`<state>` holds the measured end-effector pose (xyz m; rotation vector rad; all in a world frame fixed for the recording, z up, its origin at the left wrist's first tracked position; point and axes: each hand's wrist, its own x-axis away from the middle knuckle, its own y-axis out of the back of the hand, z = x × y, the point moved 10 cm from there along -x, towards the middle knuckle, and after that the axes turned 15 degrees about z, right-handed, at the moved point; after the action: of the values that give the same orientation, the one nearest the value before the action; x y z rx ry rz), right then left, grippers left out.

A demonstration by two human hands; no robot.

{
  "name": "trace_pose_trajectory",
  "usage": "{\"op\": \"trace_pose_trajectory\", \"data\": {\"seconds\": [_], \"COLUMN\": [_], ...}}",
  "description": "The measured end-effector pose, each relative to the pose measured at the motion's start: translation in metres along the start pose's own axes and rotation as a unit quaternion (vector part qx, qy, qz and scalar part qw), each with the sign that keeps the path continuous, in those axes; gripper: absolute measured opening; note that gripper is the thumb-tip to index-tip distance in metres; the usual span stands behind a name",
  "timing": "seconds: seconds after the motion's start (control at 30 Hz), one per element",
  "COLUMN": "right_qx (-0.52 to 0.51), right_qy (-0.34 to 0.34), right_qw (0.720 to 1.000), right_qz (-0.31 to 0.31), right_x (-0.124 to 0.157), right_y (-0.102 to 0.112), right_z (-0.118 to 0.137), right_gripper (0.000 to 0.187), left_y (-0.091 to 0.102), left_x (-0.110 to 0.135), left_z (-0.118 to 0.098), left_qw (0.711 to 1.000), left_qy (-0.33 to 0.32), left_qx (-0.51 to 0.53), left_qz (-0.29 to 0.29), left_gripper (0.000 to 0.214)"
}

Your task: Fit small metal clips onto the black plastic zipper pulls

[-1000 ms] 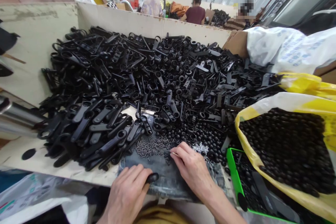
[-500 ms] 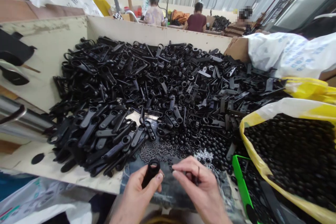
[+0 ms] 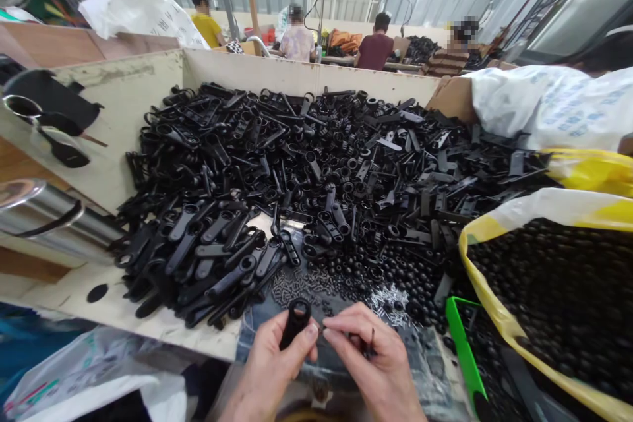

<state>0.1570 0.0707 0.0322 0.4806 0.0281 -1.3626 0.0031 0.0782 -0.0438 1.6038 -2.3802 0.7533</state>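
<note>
"What are your hands doing?"

"My left hand (image 3: 270, 369) grips a black plastic ring-ended handle (image 3: 295, 323) at bottom centre; my right hand (image 3: 378, 366) pinches a thin dark sliver (image 3: 371, 343), too small to name."

"What's ahead?"

"A heap of black plastic parts (image 3: 277, 171) on the pale wooden table (image 3: 84, 297)."

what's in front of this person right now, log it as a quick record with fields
left hand: holds a black plastic ring-ended handle upright
right hand: fingers pinch a small thin dark part
nearby: small screws, round black parts
bin: heap of black plastic parts inside cream boards
right side: yellow-edged bag of round black parts, green tray
beyond: four co-workers
</note>
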Motion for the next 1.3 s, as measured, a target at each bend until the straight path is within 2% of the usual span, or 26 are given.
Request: {"op": "trace_pose_trajectory", "data": {"seconds": [0.2, 0.37, 0.57, 0.77, 0.93, 1.13, 1.3], "right_qx": [-0.012, -0.012, -0.030, -0.023, 0.020, 0.093, 0.107], "right_qy": [-0.011, 0.008, -0.007, -0.052, -0.037, -0.018, -0.012], "right_qw": [1.000, 1.000, 0.999, 0.998, 0.999, 0.995, 0.994], "right_qz": [-0.009, -0.018, 0.020, -0.023, -0.007, -0.003, 0.017], "right_x": [0.004, 0.007, 0.010, 0.012, 0.011, 0.014, 0.014], "right_y": [-0.001, 0.001, 0.000, 0.013, 0.016, 0.018, 0.020], "right_z": [-0.006, -0.003, -0.007, -0.017, -0.009, -0.003, -0.006], "right_gripper": [0.009, 0.011, 0.012, 0.009, 0.010, 0.010, 0.008], "left_y": [-0.001, -0.009, -0.019, -0.030, -0.037, -0.043, -0.044], "left_x": [-0.003, -0.005, -0.004, -0.008, -0.010, -0.008, -0.001], "left_z": [0.007, 0.022, 0.009, 0.021, 0.033, 0.034, 0.024], "left_qw": [1.000, 0.995, 0.994, 0.972, 0.955, 0.959, 0.971], "left_qy": [-0.005, 0.018, 0.030, 0.087, 0.112, 0.133, 0.133], "left_qx": [0.011, 0.091, 0.084, 0.209, 0.272, 0.245, 0.169], "left_qz": [-0.005, 0.030, 0.063, 0.054, 0.041, 0.047, 0.104], "left_gripper": [0.059, 0.052, 0.046, 0.047, 0.046, 0.051, 0.041]}}
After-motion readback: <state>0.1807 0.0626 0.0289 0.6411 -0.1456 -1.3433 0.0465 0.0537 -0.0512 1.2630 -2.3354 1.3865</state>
